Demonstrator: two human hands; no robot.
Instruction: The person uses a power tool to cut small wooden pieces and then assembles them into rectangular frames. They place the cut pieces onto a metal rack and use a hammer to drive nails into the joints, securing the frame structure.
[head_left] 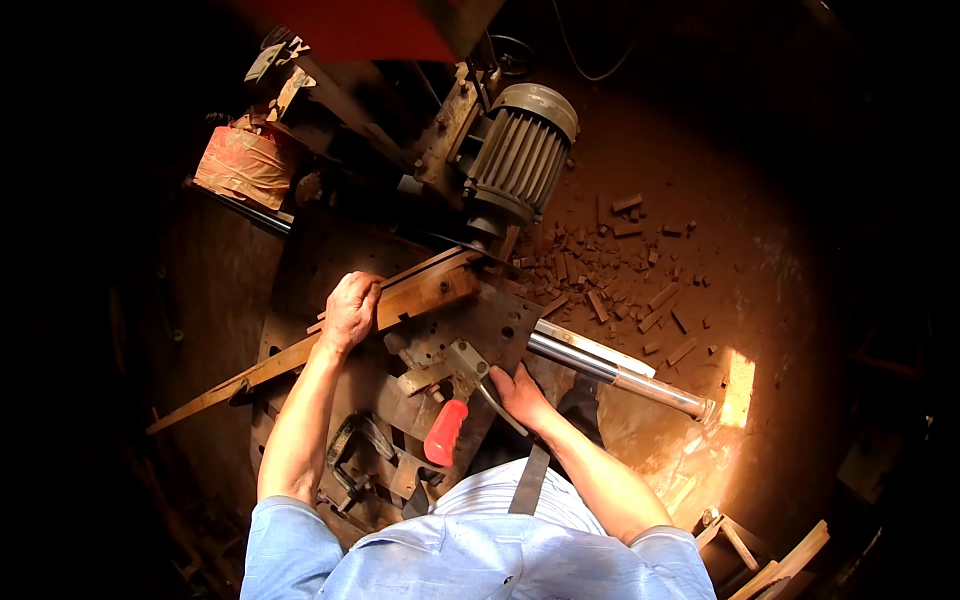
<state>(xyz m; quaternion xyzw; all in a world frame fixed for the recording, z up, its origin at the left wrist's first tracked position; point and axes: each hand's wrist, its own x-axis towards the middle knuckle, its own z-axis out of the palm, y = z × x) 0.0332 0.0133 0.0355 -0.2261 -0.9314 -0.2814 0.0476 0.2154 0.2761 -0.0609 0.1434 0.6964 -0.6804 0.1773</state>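
My left hand is closed over thin wooden strips that lie along a long wooden fence. The strips' far ends reach the blade area under a grey electric motor. At the near right edge of the holed metal table, my right hand grips the edge, its fingers partly hidden. Just left of that hand stands a toggle clamp with a red handle. The handle points back toward my body, and neither hand is on it.
Small wood offcuts litter the floor right of the motor. A shiny round rail sticks out to the right of the table. A C-clamp sits at the table's near left. Loose wooden pieces lie at the lower right.
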